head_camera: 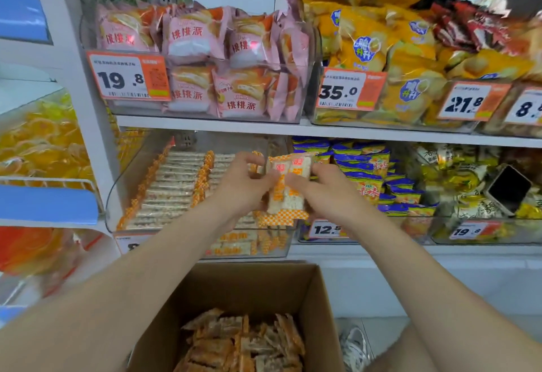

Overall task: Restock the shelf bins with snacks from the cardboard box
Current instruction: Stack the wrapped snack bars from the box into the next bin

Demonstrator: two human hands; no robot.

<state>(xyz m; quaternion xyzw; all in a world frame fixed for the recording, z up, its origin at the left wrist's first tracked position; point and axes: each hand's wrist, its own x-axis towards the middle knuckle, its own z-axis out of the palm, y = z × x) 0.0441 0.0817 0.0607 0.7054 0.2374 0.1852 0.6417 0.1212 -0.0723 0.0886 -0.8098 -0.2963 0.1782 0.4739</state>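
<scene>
Box (pixel 264 286) low in front, half full of orange-wrapped snacks (pixel 243 342). Above it, left hand (pixel 243 186) and right hand (pixel 328 192) both curled round one bunch of packs (pixel 290 183), held just over clear bin (pixel 129 178) of like packs on lower shelf (pixel 366 250).

19.8 tag (pixel 129 78), 35.0 tag (pixel 350 90), 21.8 tag (pixel 472 102)

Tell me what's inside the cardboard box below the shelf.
The cardboard box holds a loose heap of orange-wrapped snack bars. Anything beneath the top layer is covered, and the picture's lower edge cuts off the box's near part.
</scene>
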